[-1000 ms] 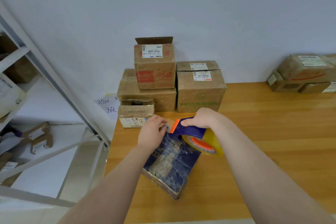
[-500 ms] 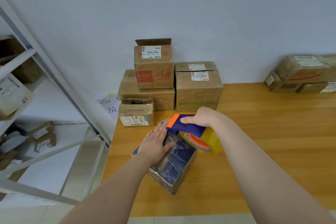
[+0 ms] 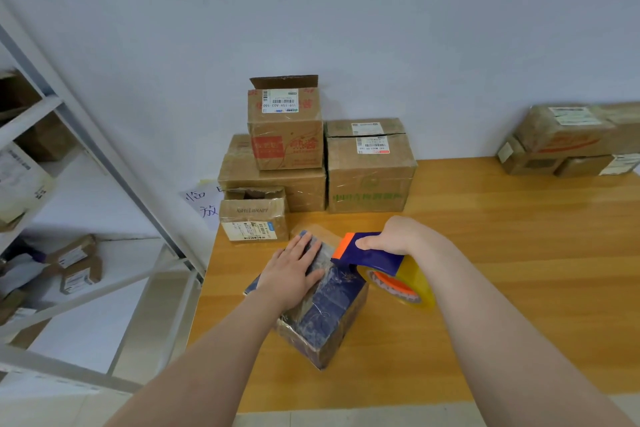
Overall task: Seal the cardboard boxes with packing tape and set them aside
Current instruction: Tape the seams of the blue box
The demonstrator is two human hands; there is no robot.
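Here, looking down from my head, I have a small box (image 3: pixel 329 315) with dark blue print in front of me on the wooden table (image 3: pixel 519 253), near its left edge and turned at an angle to me. It is shiny with clear wrapping. My left hand (image 3: pixel 291 274) lies flat on the top of it, fingers straight and close together, pressing down, with the fingertips reaching toward the far end.

My right hand (image 3: pixel 391 236) is curled round the blue handle of the tape dispenser (image 3: pixel 367 253), thumb along the near side. The dispenser's orange front edge sits at the top of the box, just beside my left fingers. Its tape roll (image 3: pixel 405 284), yellowish with an orange core, hangs to the right of the box, above the table. A loose bit of clear tape (image 3: pixel 318 230) shows over the far end of the box.

Beyond my hands, against the wall, a small open box (image 3: pixel 254 218) stands at the table's left corner. Behind it is a wide brown box (image 3: pixel 277 187) with a taller box (image 3: pixel 284 135) on top, one flap up. A sealed box (image 3: pixel 370 177) with green print stands just beside them. Well apart, at the far right, more boxes (image 3: pixel 568 142) are piled. A metal shelf rack (image 3: pixel 86 149) stands to the left, holding parcels.
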